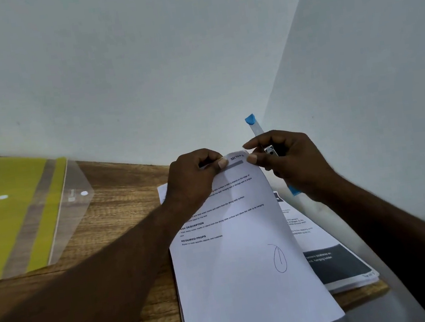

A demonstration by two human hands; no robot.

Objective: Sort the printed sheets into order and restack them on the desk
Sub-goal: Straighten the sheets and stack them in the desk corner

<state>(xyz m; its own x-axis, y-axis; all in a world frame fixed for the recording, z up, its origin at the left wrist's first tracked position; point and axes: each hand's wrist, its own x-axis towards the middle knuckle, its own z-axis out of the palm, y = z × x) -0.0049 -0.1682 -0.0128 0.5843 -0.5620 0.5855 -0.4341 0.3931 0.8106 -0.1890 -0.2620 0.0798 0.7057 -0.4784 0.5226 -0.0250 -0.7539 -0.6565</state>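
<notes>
Printed sheets: thin paper, likely light, limp and easily creased; best taken at the head edge or corners.
Location: top sheet raised at its head, its foot trailing over the stack on the wooden counter.
Left hand: pinches the sheet's head edge.
Right hand: pinches the same edge close alongside, and also clasps a blue-tipped tool.
</notes>
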